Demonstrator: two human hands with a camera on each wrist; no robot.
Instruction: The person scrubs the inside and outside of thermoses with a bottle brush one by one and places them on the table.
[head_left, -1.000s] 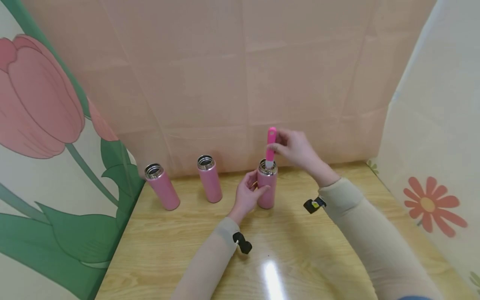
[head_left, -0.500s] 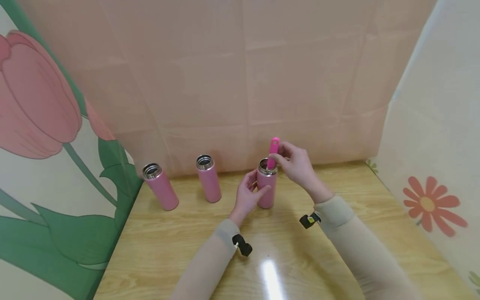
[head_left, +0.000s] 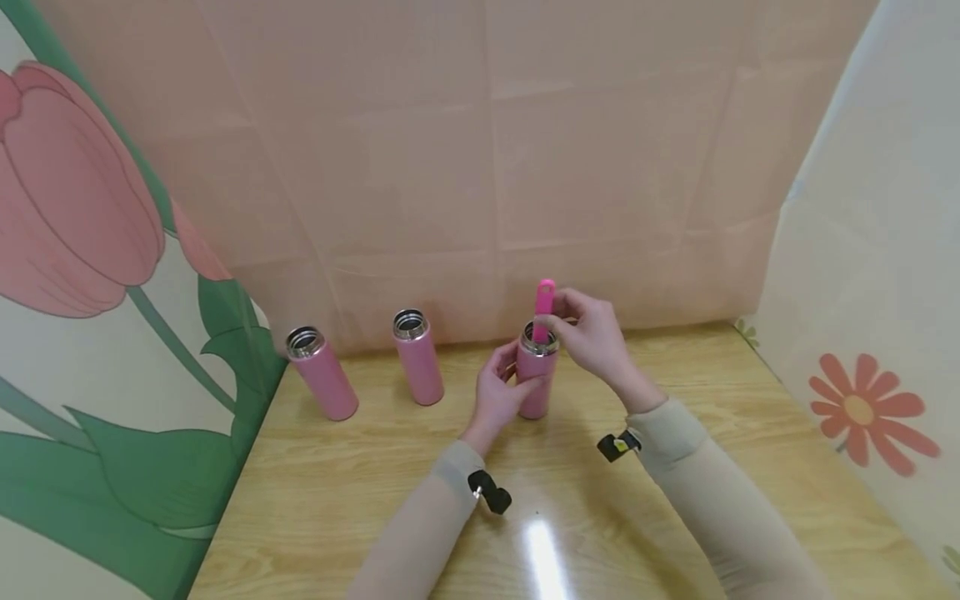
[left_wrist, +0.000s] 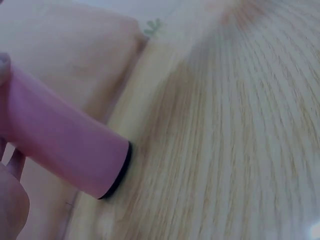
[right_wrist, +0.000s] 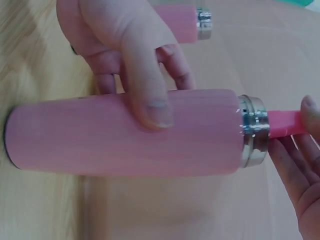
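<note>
A pink insulated bottle (head_left: 536, 382) with a bare steel mouth stands uncapped on the wooden table. My left hand (head_left: 498, 390) grips its side, the thumb across the front, as the right wrist view also shows. From the mouth rises the bright pink handle of a bottle brush (head_left: 544, 302), with a hanging hole at its top; its lower end is hidden inside. My right hand (head_left: 592, 333) pinches that handle between thumb and fingers just above the steel rim. In the left wrist view, the bottle's dark base (left_wrist: 118, 172) meets the table.
Two matching pink bottles, a middle one (head_left: 419, 360) and one farther left (head_left: 324, 375), stand uncapped along the back of the table (head_left: 315, 517). Behind them hangs a peach cloth (head_left: 390, 167). Flower-printed panels (head_left: 862, 250) flank the table.
My right hand has lowered the bottle brush deeper into the bottle; the pale part below the handle is now out of sight. The held bottle has shifted slightly right with my left hand.
</note>
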